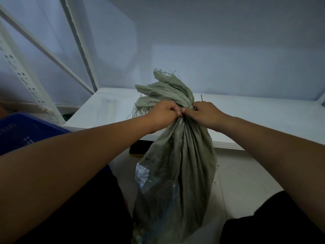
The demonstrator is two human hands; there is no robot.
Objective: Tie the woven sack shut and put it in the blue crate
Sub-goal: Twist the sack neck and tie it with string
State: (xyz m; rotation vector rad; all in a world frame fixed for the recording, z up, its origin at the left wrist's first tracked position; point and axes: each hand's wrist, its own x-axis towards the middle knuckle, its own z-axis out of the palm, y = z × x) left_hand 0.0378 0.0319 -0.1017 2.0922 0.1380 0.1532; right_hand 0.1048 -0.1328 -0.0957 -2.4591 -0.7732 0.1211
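A low white shelf board (246, 110) runs across the middle of the view, from nine o'clock to three o'clock, glossy and bare near its left end. A thin dark pin (201, 97) stands upright on it, just right of centre. At ten o'clock, a white slotted rack upright (22, 80) leans across the corner, with a diagonal brace (49, 55) and a second post (82, 50) behind it. The pale wall (211, 41) fills twelve o'clock. Something green (66, 117) shows beneath the rack at nine o'clock. A flat black object (139, 147) lies on the pale tiled floor (237, 173), partly under the board's front edge.
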